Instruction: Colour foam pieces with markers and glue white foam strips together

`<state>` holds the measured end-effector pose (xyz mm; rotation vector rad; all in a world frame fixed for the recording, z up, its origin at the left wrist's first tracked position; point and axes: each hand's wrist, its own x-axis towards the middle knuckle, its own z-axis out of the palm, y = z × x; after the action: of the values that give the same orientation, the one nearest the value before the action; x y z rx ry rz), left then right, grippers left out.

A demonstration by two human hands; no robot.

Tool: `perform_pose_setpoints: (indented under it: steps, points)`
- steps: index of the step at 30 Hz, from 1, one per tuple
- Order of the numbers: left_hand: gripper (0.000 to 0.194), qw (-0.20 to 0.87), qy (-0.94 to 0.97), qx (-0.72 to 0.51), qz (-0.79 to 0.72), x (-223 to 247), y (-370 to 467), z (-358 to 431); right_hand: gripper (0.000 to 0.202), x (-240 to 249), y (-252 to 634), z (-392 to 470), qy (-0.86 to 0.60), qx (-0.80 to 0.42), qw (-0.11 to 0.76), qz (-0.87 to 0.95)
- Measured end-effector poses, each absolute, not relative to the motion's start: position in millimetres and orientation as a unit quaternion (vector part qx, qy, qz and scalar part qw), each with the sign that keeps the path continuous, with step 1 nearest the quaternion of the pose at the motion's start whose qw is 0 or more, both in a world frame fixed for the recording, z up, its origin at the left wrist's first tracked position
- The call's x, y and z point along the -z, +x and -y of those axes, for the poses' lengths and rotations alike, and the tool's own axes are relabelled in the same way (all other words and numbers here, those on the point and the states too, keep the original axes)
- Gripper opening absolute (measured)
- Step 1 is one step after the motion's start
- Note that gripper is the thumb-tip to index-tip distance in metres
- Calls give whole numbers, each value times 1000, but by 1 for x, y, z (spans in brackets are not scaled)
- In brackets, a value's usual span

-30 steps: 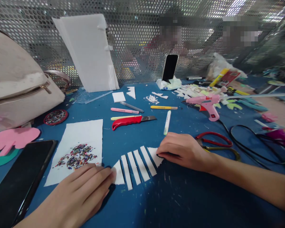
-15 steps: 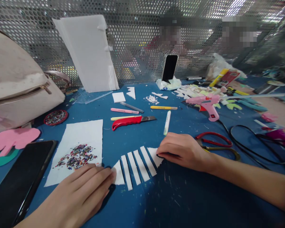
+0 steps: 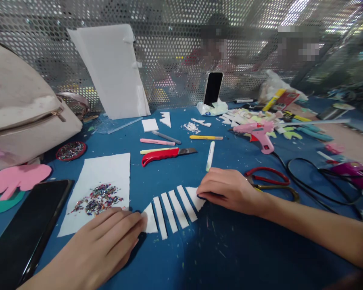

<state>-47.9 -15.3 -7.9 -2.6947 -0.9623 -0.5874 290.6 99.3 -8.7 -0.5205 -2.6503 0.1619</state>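
Observation:
Several white strips point(image 3: 178, 209) lie side by side on the blue table point(image 3: 230, 253), with small gaps between them. At their left end is a white pointed piece point(image 3: 150, 219), touched by the fingertips of my left hand point(image 3: 105, 239); those fingers are pressed together. A second white end piece point(image 3: 195, 197) lies at the right, its outer edge pinched by my right hand point(image 3: 230, 189). Beyond the strips is a red-handled cutter point(image 3: 161, 156). White paper point(image 3: 109, 171) bearing a pile of glitter bits point(image 3: 101, 198) lies left of the strips, partly behind my left hand.
A black phone point(image 3: 27, 233) and a pale bag point(image 3: 27, 108) are at the left. Markers point(image 3: 157, 141) lie beyond the cutter. To the right are red-handled pliers point(image 3: 269, 175) and a pink glue gun point(image 3: 258, 133) with its cable. Another phone point(image 3: 213, 88) stands at the back.
The view has shifted slightly, so objects on the right appear a little further left. Both hands stay at the two end pieces, and the strips keep their arrangement.

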Motion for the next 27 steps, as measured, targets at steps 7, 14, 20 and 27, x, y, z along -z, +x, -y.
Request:
perform_pose_setpoints:
  steps: [7, 14, 20, 27]
  points:
    - [31, 124, -929, 185, 296, 4, -51, 13, 20, 6, 287, -92, -146, 19, 238, 960]
    - [25, 103, -932, 201, 283, 5, -48, 15, 17, -16, 267, -46, 31, 143, 245, 958]
    - [25, 103, -930, 213, 280, 3, -49, 15, 21, -13, 252, -28, 44, 151, 215, 964]
    - [24, 103, -931, 212, 279, 5, -51, 16, 18, -18, 247, -31, 47, 146, 201, 968]
